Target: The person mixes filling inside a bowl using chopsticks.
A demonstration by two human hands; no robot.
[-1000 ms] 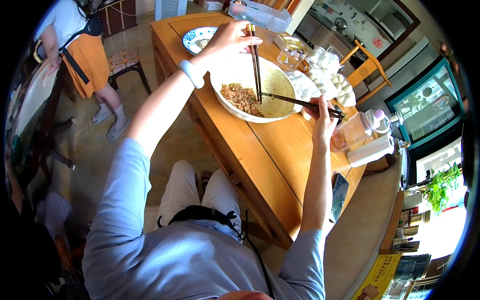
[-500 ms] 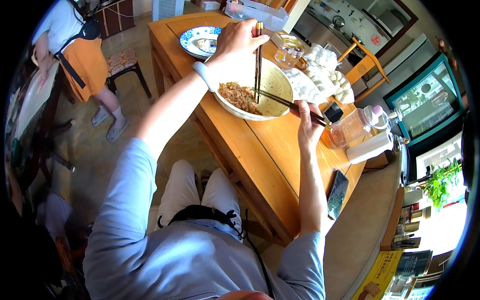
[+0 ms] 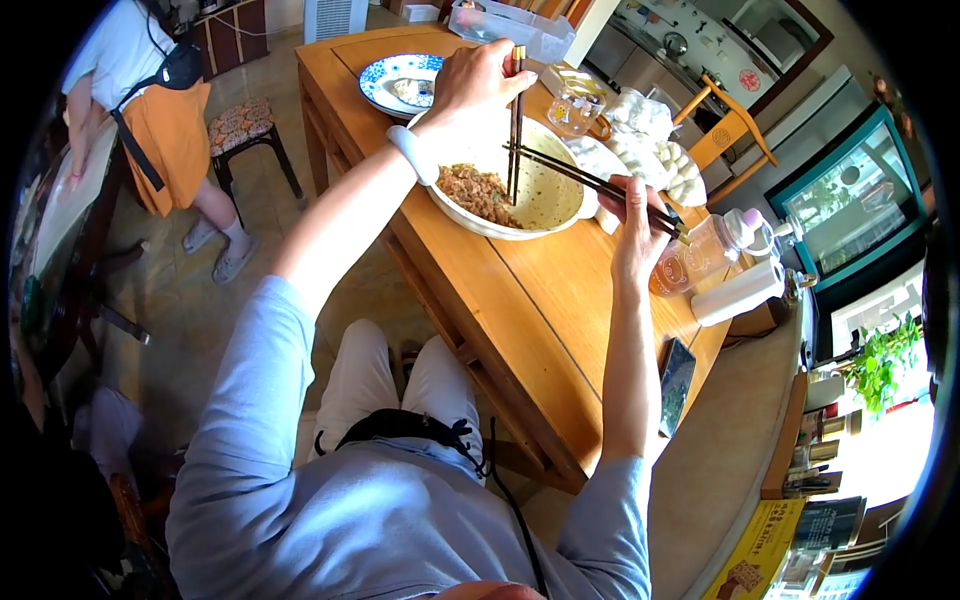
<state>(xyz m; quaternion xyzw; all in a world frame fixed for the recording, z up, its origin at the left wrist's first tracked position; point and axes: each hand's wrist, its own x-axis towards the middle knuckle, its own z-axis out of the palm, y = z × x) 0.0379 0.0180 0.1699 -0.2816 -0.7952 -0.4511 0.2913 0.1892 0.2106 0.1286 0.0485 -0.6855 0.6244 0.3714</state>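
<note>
A large cream bowl [image 3: 548,190] stands on the wooden table, with brown minced filling [image 3: 478,194] heaped on its left side. Above the bowl's back rim, my left hand [image 3: 476,82] is closed around dark chopsticks [image 3: 516,120] held upright, their lower ends in the bowl beside the filling. My right hand [image 3: 638,226] grips a second pair of dark chopsticks [image 3: 590,180] near their gold-coloured ends. This pair slants left over the bowl, and its tips cross the upright pair above the filling.
A blue-patterned plate [image 3: 378,88] lies behind my left wrist. Right of the bowl are a glass mug [image 3: 577,108], bags of white pieces [image 3: 640,135], a pink-tinted bottle [image 3: 690,262], a white roll [image 3: 738,294] and a phone [image 3: 676,385]. Another person [image 3: 170,110] stands at the far left.
My right hand has swung left, then slightly right and up again, and its chopsticks cross the other pair higher up. My left hand has shifted slightly right. The other person has moved slightly.
</note>
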